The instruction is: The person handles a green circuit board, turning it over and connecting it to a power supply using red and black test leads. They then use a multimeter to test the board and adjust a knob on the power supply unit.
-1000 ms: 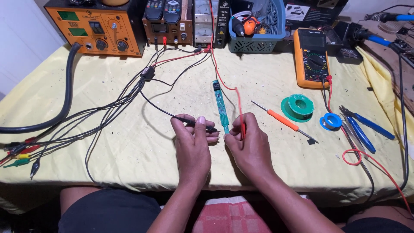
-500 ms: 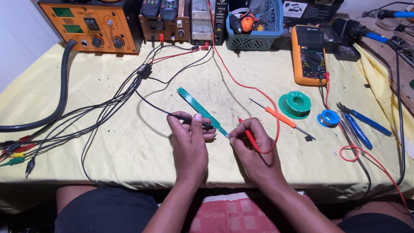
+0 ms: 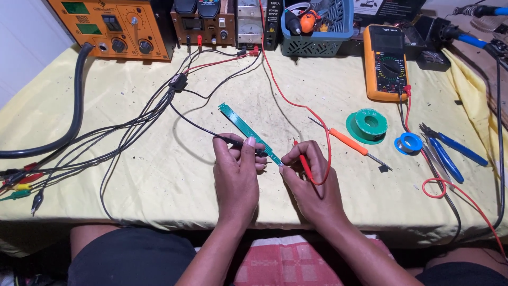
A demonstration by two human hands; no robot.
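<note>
Two hands work at the near edge of the counter (image 3: 132, 106), which is covered by a pale yellow cloth. The left hand (image 3: 236, 177) keeps a closed grip on a slim black probe (image 3: 239, 142), thumb and fingers pinching its shaft. The right hand (image 3: 312, 185) keeps a closed grip on a slim red probe (image 3: 305, 165), held like a pen. Both tips meet the near end of a long narrow green circuit strip (image 3: 247, 132), which lies flat and diagonal on the cloth, running away to the upper left.

Risk 1: the strip is not clamped. Sideways pressure from either tip is likely to slide or pivot it and break contact.

Risk 2: the tips sit close together. A slip could bridge them or touch neighbouring pads, giving a short or a false reading.

Risk 3: the red lead (image 3: 296, 103) loops beside the right wrist and runs back to the black bench power supply (image 3: 248, 21). A snag there could jerk the probe off its pad.

Risk 4: the orange-handled screwdriver (image 3: 346, 142) lies near the right hand, and beyond it the green solder spool (image 3: 368, 125). A wide wrist movement could knock either.

The yellow multimeter (image 3: 387, 61) stands well apart at the far right.
</note>
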